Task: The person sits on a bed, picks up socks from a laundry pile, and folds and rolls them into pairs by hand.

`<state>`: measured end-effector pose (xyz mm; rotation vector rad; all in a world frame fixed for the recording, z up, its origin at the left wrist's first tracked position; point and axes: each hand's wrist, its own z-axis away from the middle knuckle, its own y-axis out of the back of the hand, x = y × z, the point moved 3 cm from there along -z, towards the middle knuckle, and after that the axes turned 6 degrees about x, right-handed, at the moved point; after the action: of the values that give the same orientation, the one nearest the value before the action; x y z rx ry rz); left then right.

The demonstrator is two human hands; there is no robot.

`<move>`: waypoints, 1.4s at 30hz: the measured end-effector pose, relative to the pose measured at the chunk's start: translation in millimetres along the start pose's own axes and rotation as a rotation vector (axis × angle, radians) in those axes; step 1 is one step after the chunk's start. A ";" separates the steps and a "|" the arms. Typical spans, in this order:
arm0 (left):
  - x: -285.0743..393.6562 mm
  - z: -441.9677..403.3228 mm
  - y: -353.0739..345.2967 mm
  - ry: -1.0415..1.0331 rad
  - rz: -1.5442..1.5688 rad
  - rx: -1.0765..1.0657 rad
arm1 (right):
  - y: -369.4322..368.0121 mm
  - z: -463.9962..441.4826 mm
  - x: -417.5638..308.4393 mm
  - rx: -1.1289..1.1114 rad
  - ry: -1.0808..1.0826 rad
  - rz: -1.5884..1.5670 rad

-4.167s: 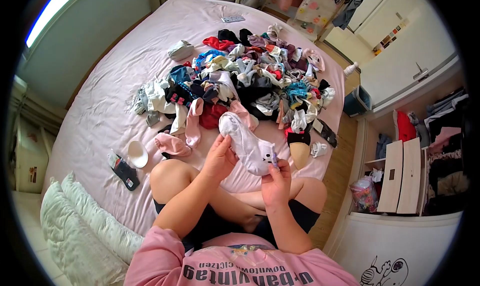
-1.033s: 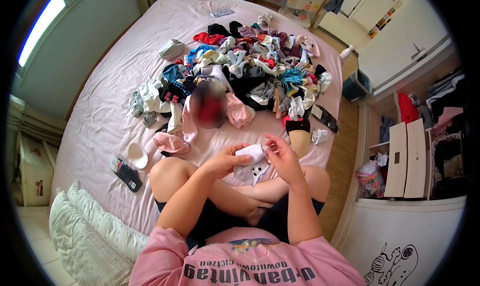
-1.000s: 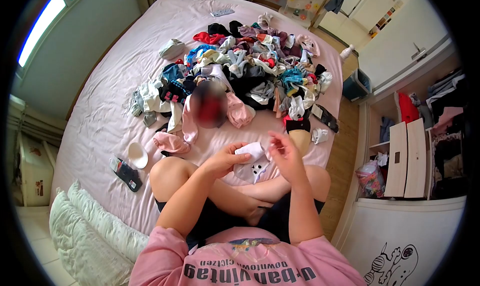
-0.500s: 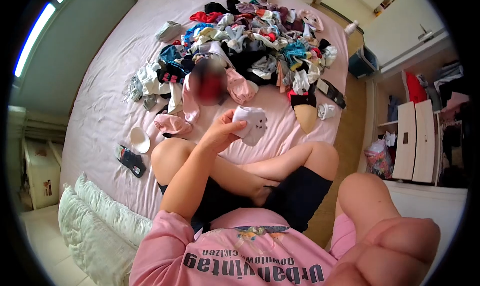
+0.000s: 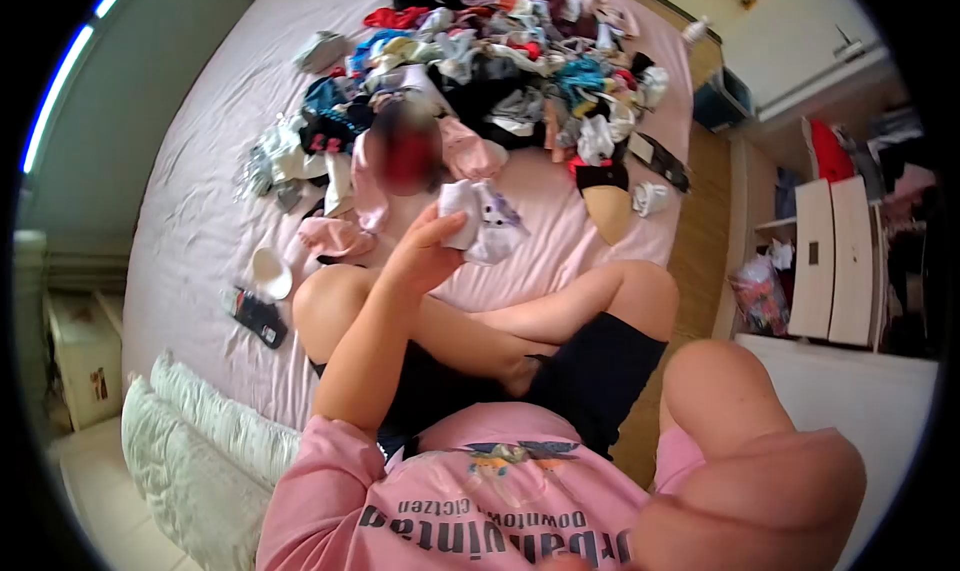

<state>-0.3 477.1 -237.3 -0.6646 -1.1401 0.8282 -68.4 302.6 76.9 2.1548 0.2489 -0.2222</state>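
- Left hand (image 5: 424, 253) pinches the folded white sock (image 5: 492, 233) between thumb and fingers, seemingly so the fold holds
- Right arm (image 5: 760, 491) bent, blurred; cannot tell its fingers' state

A white sock (image 5: 494, 229), stretched lengthwise between two hands four seconds earlier and being folded a second ago, is now doubled over in the left hand (image 5: 426, 249) alone, raised closer to the clothes pile (image 5: 500, 96). The right arm (image 5: 728, 396) has pulled away from the sock and bent back, looming blurred near the camera at lower right, as the shifted view sets the pile nearer the top edge
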 end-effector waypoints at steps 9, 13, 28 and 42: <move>-2.4 1.1 -9.2 0.038 -0.007 -0.081 | -110.8 84.3 178.3 0.388 -0.739 -0.197; -3.8 0.7 -11.3 0.044 -0.037 -0.083 | -172.3 119.9 184.2 0.439 -1.033 -0.410; -19.5 -3.3 -10.5 -0.246 -0.602 0.133 | -205.5 113.1 174.6 0.547 -1.004 -0.692; -20.6 -7.5 -0.3 -0.287 -0.532 0.100 | -218.3 132.0 187.8 0.604 -1.086 -0.845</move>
<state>2.9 459.3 -249.7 -0.1405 -1.4399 0.5254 47.0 331.4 -216.7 2.0063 0.4621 -2.0650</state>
